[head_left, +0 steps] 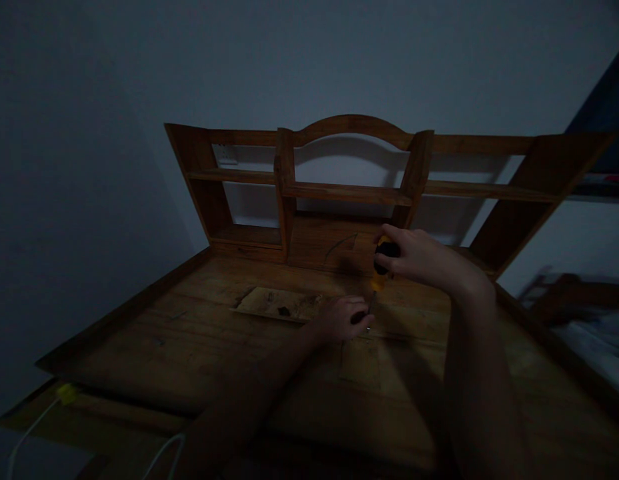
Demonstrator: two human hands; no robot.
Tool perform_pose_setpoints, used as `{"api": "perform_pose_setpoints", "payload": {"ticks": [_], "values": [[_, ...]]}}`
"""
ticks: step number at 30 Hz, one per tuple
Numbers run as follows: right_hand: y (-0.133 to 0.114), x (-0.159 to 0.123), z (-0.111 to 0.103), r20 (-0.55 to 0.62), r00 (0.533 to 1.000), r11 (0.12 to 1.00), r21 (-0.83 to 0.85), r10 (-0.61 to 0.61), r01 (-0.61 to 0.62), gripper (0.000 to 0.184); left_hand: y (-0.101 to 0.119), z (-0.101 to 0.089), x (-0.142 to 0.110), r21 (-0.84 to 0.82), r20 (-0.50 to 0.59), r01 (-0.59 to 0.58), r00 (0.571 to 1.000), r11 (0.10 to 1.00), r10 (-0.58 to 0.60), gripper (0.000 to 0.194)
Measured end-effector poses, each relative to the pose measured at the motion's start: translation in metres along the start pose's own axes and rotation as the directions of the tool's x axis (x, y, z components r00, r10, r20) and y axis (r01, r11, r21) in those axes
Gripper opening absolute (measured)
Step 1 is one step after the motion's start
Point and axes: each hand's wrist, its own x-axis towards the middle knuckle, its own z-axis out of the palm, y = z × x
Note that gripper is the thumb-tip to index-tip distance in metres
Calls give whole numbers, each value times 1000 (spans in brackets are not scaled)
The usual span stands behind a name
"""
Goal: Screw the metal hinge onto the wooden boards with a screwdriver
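Observation:
My right hand (406, 257) is wrapped round the yellow-and-black handle of a screwdriver (378, 279), which stands nearly upright with its shaft pointing down. Close to the shaft's lower end is my left hand (343, 320), low over the desk, with thumb and fingers curled together. What those fingers pinch, if anything, is too dark to make out. A small shiny metal bit (368, 329) shows just beside the left thumb. Behind the left hand lies a rough, pale wooden board (274, 303) with dark marks. A flat wooden piece (360, 363) lies in front of the left hand.
The wooden desk top (189, 333) spreads around both hands. At its back stands a wooden shelf unit (346, 193) against the wall. A yellow tag-like item (66, 393) with a white cord sits at the front left edge. Light is dim.

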Motion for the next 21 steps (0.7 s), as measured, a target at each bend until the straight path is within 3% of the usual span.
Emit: {"api": "perform_pose_setpoints", "payload": {"ticks": [5, 10, 14, 18, 21], "values": [[0, 0, 2, -3, 999, 999, -12, 36, -36, 29, -1, 0, 0, -5, 9, 4, 1000, 1000, -4, 27], [1, -2, -5, 42, 998, 997, 68, -37, 34, 24, -1, 0, -1, 10, 1, 5, 1000, 1000, -5, 28], [3, -2, -4, 28, 1000, 1000, 21, 0, 0, 24, 0, -3, -1, -10, 49, 9, 999, 1000, -8, 28], [5, -2, -2, -9, 998, 997, -51, 63, -63, 35, -2, -6, -1, -8, 95, -23, 995, 1000, 24, 41], [8, -3, -4, 8, 999, 999, -5, 35, -35, 31, -6, -5, -2, 36, 109, -28, 994, 999, 24, 51]]}}
